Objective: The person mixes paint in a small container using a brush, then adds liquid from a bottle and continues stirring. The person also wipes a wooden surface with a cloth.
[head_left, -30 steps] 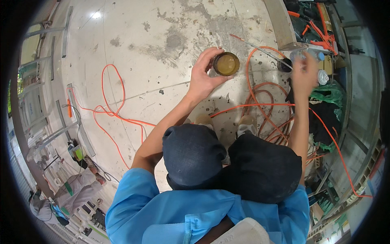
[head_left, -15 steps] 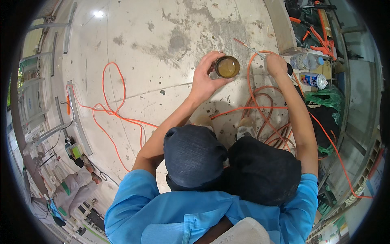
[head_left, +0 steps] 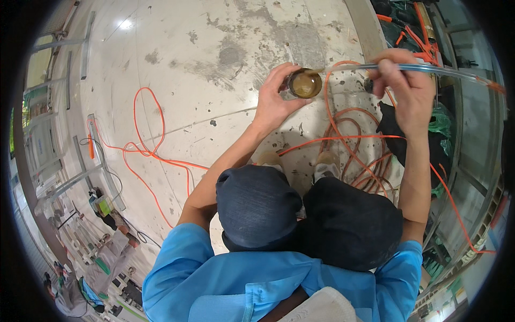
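Observation:
My left hand (head_left: 278,99) is wrapped round a small round jar (head_left: 294,92) of glossy amber-brown liquid, fingers on the far side and thumb on the near side. Just beyond those fingers a short white stick (head_left: 289,53) with an orange end shows; I cannot tell whether it is held. To the right, my right hand (head_left: 405,86) grips a long slim brush-like tool (head_left: 440,70). Its brownish tip reaches the jar's right rim; whether it touches the liquid is unclear. The clear bluish handle runs out to the right, reddish near its end.
Orange hose (head_left: 348,138) lies coiled by my shoes, and a thin orange cord (head_left: 161,123) loops across the stained floor at left. Orange-handled tools (head_left: 424,45) sit in a bin (head_left: 370,27) at far right. Green plastic (head_left: 440,126) lies below them. Metal bars (head_left: 103,161) line the left.
My right hand has risen and moved right; the slim tool now lies level, its tip at the jar's rim. The jar has shifted slightly right in my left hand.

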Action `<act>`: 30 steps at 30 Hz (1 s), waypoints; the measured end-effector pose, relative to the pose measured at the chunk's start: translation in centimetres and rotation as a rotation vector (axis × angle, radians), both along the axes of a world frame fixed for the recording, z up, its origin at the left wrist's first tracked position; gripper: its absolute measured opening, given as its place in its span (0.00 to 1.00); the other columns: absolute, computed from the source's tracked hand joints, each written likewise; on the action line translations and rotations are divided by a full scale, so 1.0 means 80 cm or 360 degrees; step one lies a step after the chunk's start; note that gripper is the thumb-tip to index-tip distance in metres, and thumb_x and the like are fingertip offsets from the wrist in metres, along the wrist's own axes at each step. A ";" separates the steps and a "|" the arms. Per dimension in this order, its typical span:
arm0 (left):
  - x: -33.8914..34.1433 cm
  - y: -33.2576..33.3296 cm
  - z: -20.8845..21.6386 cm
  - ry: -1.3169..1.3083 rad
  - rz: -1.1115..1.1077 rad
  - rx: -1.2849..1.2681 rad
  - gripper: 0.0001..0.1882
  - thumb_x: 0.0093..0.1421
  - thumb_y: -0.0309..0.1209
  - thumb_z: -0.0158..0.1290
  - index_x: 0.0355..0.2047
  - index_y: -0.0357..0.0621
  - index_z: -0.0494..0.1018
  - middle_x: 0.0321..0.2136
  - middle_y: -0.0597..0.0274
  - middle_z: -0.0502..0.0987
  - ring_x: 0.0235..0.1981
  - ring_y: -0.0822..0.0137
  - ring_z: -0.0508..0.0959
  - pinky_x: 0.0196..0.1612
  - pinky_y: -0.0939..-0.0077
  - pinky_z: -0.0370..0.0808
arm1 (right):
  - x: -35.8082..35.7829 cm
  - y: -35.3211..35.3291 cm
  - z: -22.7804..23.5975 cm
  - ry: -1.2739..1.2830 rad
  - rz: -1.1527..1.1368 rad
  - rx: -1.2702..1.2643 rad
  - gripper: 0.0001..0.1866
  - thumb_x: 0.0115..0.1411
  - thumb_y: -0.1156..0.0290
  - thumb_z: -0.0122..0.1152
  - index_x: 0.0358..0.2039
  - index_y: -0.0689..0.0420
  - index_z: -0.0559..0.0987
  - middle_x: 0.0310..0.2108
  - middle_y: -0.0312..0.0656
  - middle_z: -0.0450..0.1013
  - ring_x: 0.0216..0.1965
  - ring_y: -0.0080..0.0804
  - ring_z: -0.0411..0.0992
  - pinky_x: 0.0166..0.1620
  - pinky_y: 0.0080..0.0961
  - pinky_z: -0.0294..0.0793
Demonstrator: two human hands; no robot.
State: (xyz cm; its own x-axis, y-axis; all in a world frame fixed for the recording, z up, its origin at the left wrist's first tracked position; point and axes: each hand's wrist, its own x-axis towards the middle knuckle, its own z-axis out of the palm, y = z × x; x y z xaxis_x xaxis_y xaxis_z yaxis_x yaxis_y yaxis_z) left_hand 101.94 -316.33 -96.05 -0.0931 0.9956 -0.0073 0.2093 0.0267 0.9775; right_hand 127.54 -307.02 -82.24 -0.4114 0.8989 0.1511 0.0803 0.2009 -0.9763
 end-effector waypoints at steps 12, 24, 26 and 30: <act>0.009 -0.005 0.007 0.0036 -0.0026 0.0058 0.39 0.47 0.20 0.75 0.62 0.41 0.75 0.64 0.56 0.70 0.64 0.60 0.76 0.66 0.66 0.76 | -0.023 -0.035 -0.011 -0.0373 0.0201 0.0312 0.08 0.70 0.76 0.63 0.40 0.71 0.82 0.38 0.46 0.81 0.29 0.34 0.77 0.35 0.31 0.74; 0.010 -0.009 0.006 0.0044 -0.0045 0.0034 0.39 0.47 0.18 0.74 0.62 0.40 0.75 0.64 0.55 0.70 0.65 0.60 0.75 0.67 0.65 0.75 | -0.026 -0.044 -0.027 -0.0204 0.0135 0.0584 0.07 0.70 0.75 0.63 0.43 0.67 0.82 0.35 0.46 0.81 0.26 0.36 0.75 0.33 0.30 0.74; 0.008 -0.008 0.006 0.0083 -0.0061 0.0047 0.39 0.47 0.18 0.74 0.62 0.40 0.75 0.65 0.55 0.70 0.65 0.60 0.75 0.68 0.64 0.75 | -0.015 -0.047 -0.018 -0.0324 0.0236 0.0247 0.07 0.71 0.75 0.63 0.43 0.66 0.82 0.35 0.46 0.81 0.28 0.37 0.76 0.35 0.30 0.75; 0.007 -0.010 0.003 0.0065 -0.0057 0.0026 0.40 0.47 0.19 0.74 0.63 0.41 0.74 0.65 0.54 0.70 0.65 0.59 0.75 0.68 0.64 0.75 | -0.027 -0.049 -0.031 -0.0171 0.0092 0.0436 0.07 0.71 0.75 0.63 0.43 0.66 0.82 0.35 0.45 0.81 0.27 0.36 0.76 0.34 0.30 0.74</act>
